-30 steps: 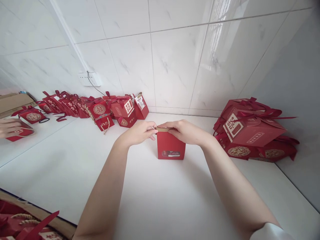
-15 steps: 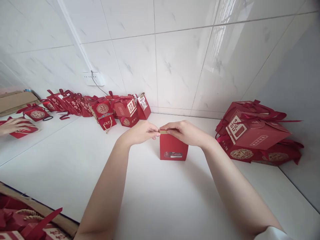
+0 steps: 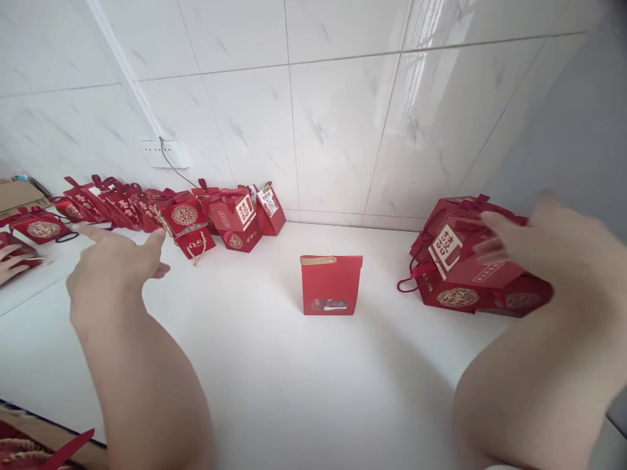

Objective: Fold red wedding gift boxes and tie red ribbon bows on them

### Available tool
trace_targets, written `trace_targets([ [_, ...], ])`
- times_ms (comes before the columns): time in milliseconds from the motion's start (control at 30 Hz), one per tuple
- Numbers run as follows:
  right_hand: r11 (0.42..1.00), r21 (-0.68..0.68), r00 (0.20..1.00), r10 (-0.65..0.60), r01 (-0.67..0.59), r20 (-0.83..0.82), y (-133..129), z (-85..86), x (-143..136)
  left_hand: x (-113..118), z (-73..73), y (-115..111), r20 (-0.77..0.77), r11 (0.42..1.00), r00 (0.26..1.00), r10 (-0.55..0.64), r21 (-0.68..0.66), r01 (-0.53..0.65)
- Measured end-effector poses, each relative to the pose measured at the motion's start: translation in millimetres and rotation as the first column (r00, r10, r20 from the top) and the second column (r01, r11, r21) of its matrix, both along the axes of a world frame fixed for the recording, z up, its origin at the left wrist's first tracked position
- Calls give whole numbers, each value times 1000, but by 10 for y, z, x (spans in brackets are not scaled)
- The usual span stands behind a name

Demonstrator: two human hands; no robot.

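Left hand (image 3: 112, 267): empty, index finger and thumb spread apart; I hold it over the white table (image 3: 255, 372), near the medallion-printed box (image 3: 185, 214) in this view.
Right hand (image 3: 533, 254): blurred, fingers apart, gripping nothing that I can see; it hangs in front of the hexagonal gift boxes (image 3: 460, 277), and I cannot tell whether it touches them.
Red gift box (image 3: 330, 279): upright on the table between my hands, apart from both; right of my left, left of my right, whose fingertips look somewhat nearer.
Top edge: running left to right, from hand side to hand side; no clear long axis shows.
Gold strap (image 3: 318, 260): along the left part of that edge.
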State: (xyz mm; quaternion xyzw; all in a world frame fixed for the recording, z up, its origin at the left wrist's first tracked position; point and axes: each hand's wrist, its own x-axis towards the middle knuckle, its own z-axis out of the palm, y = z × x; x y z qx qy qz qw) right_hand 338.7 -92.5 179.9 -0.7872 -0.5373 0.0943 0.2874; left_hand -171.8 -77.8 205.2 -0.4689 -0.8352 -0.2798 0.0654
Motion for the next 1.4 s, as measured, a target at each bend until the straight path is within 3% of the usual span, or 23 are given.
trace_targets([
  [33, 983, -7, 981, -185, 186, 56, -86, 45, 17, 162, 49, -45, -20, 990, 991, 135, -25, -136],
  [67, 959, 6, 954, -281, 282, 103, -153, 91, -9, 345, 89, -80, -37, 993, 993, 112, -41, -114],
  [100, 952, 42, 943, -306, 303, 130, -195, 133, -74, 534, 111, -101, -49, 999, 998, -27, -24, 26],
  [133, 968, 82, 960, -247, 238, 129, -210, 168, -171, 718, 111, -107, -48, 977, 976, -211, 20, 212],
  [200, 988, 155, 996, 14, -28, 92, -161, 200, -428, 1033, 41, -78, -32, 814, 815, -578, 41, 579],
  [233, 968, 157, 979, 182, -195, 91, -103, 193, -569, 1157, -18, -52, 3, 711, 711, -703, -15, 703],
  [267, 919, 131, 928, 362, -372, 91, -31, 169, -709, 1257, -86, -24, 47, 644, 648, -760, -70, 762],
  [300, 836, 92, 841, 535, -541, 81, 49, 129, -841, 1337, -153, 3, 77, 615, 624, -777, -117, 780],
  [367, 679, 48, 681, 731, -732, 40, 212, 19, -1069, 1444, -269, 45, 89, 618, 636, -766, -169, 768],
  [433, 593, 18, 593, 805, -805, 34, 343, -105, -1237, 1497, -342, 76, 81, 620, 640, -764, -180, 764],
  [500, 550, -2, 549, 834, -835, 52, 425, -207, -1345, 1510, -377, 105, 106, 593, 616, -780, -187, 783],
  [633, 527, 2, 525, 846, -850, 91, 481, -288, -1424, 1467, -387, 181, 194, 541, 569, -799, -180, 821],
  [800, 502, 0, 496, 856, -865, 143, 500, -276, -1418, 1412, -363, 273, 270, 419, 464, -843, -209, 883],
  [867, 492, 2, 487, 862, -871, 144, 511, -284, -1413, 1400, -339, 281, 267, 397, 444, -856, -212, 893],
  [1067, 470, -27, 471, 882, -882, -20, 529, -335, -1400, 1367, -247, 200, 252, 461, 533, -808, -294, 838],
  [1233, 451, -9, 450, 892, -892, 41, 494, -343, -1444, 1471, -348, 187, 286, 405, 433, -855, -153, 901],
  [1400, 463, 14, 463, 884, -886, 60, 477, -341, -1494, 1562, -461, 221, 288, 401, 417, -862, -116, 909],
])
